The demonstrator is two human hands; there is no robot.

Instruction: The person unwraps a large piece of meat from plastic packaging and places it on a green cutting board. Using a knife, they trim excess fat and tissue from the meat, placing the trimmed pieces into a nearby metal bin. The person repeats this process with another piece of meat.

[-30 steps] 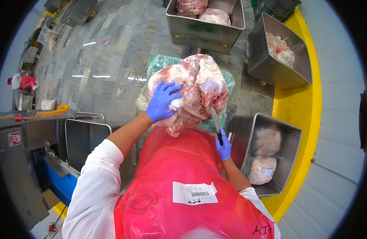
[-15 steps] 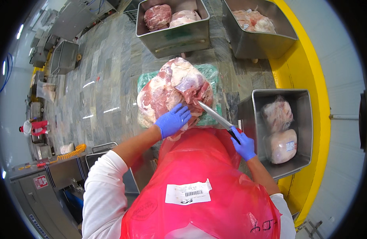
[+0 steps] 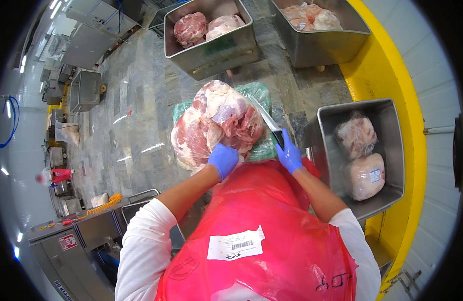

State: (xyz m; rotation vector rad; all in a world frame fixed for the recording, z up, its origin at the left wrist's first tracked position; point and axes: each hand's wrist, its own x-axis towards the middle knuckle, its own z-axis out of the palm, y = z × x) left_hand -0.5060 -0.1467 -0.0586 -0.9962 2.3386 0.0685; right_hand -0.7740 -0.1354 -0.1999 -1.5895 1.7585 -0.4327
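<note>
A big raw cut of meat, pink with pale fat, rests on green plastic wrap in front of me. My gloved left hand is closed on the meat's near edge, its fingertips partly hidden. In my gloved right hand is the black handle of a knife. The long blade points away from me and to the left, beside the meat's right side, over the plastic wrap. Whether the blade touches the meat, I cannot tell.
Close on my right stands a metal bin with two wrapped meat pieces. Two more metal bins of meat, one far ahead and one far right, stand beyond. A yellow curb runs along the right wall. At far left is another person.
My left hand has gone from lying spread on the meat to gripping its near edge. The knife has moved up and away from me, its tip leaving the meat's cut front.
</note>
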